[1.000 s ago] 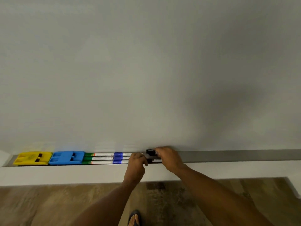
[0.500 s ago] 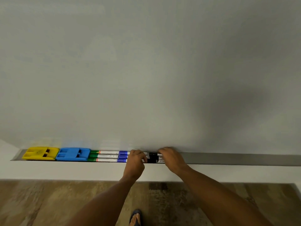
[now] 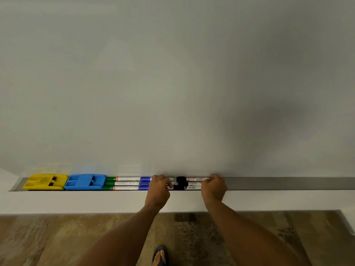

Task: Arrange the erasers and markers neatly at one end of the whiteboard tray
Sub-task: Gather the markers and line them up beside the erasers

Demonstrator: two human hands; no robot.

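Observation:
A yellow eraser (image 3: 46, 181) lies at the left end of the grey whiteboard tray (image 3: 288, 183), with a blue eraser (image 3: 85, 182) touching its right side. Three green-capped markers (image 3: 126, 183) with blue ends lie side by side after the blue eraser. To their right lie black-capped markers (image 3: 192, 183), also side by side. My left hand (image 3: 159, 189) has its fingers curled over the spot where the two marker groups meet. My right hand (image 3: 214, 186) is curled around the right ends of the black-capped markers, hiding those tips.
The whiteboard (image 3: 172, 83) fills the view above the tray. A white ledge (image 3: 76, 200) runs below it. The tray stretches bare to the right of my right hand. A wooden floor (image 3: 48, 240) and my sandalled foot (image 3: 159, 255) show below.
My right hand slid right from the black caps to the markers' right ends, uncovering their white barrels. The marker it held now lies in the tray. My left hand stayed put.

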